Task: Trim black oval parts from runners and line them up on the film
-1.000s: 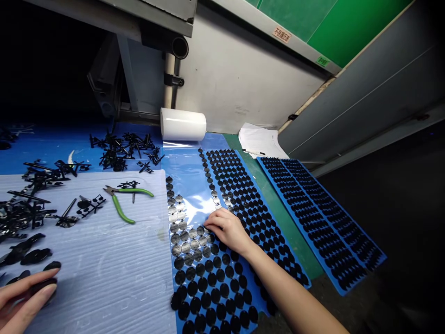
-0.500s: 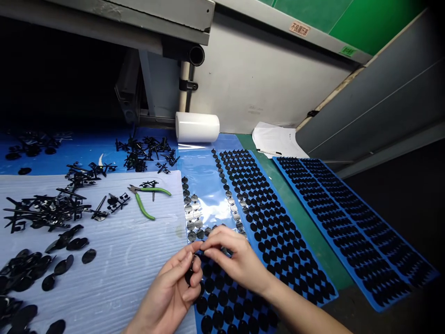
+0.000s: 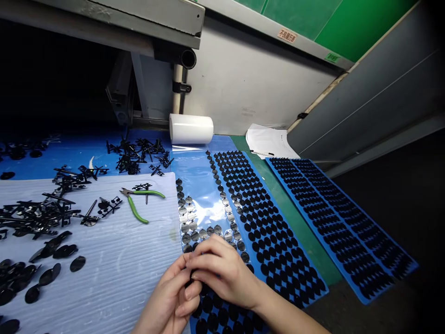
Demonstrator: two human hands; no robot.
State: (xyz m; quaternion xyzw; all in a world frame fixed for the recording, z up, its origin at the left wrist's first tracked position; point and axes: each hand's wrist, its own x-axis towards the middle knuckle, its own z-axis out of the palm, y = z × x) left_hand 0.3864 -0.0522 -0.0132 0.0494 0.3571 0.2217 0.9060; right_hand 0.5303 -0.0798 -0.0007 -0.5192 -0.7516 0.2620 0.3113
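Note:
My left hand (image 3: 173,293) is closed around a small black disc (image 3: 189,281), which is mostly hidden behind fingers. My right hand (image 3: 225,271) meets it in a pinch, its fingertips overlapping the left thumb and forefinger; what lies in that pinch cannot be made out. Both hands are above the left edge of a blue sheet set with rows of black discs (image 3: 223,317). To their left, green-handled cutting pliers (image 3: 136,204) lie with handles spread on a white foam sheet (image 3: 132,260).
Loose black discs (image 3: 15,278) and black plastic sprues (image 3: 38,215) are heaped at left, with more sprues (image 3: 139,153) behind. A white roll (image 3: 192,129) stands at the back by papers (image 3: 271,141) and a pen. Another disc-filled blue sheet (image 3: 368,297) lies at right.
My right hand has closed in over my left fingertips, covering more of the black disc. The whole view has shifted slightly, so the surroundings sit further left.

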